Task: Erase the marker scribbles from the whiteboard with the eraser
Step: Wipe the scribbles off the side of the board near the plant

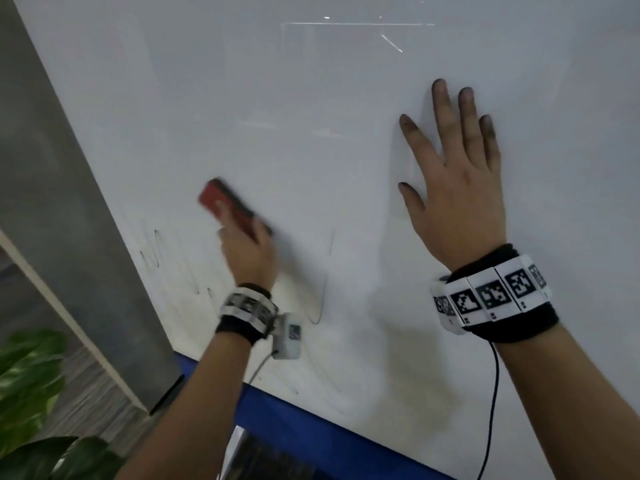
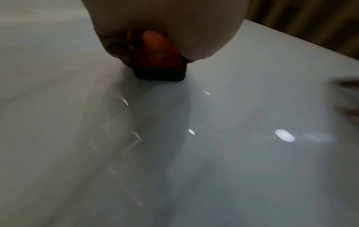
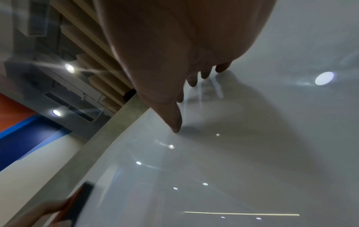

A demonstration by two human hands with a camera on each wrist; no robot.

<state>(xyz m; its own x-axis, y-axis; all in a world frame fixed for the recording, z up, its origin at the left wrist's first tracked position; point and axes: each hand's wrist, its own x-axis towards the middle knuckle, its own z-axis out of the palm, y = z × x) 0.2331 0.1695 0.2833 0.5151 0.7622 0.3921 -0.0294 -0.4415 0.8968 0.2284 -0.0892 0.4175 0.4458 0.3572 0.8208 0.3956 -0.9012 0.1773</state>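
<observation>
Left hand (image 1: 250, 251) grips red eraser (image 1: 227, 205) on whiteboard (image 1: 311, 109), right hand (image 1: 453, 174) flat w/ fingers spread, scribbles (image 1: 156, 249) nearby, plant (image 1: 31, 386) lower left.

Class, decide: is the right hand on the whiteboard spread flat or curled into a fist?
Spread flat: the right hand lies with fingers straight and apart on the whiteboard.

The eraser (image 1: 231, 208) and the left hand (image 1: 250, 258) gripping it are smearing into motion blur in the head view, and the hand is hiding the eraser's lower end. In the left wrist view the palm is covering the eraser's top, and a blurred dark shape (image 2: 347, 95) is being cut off at the right edge, too smeared to identify. Faint marker scribbles (image 1: 156, 252) are showing too thin to read.
</observation>
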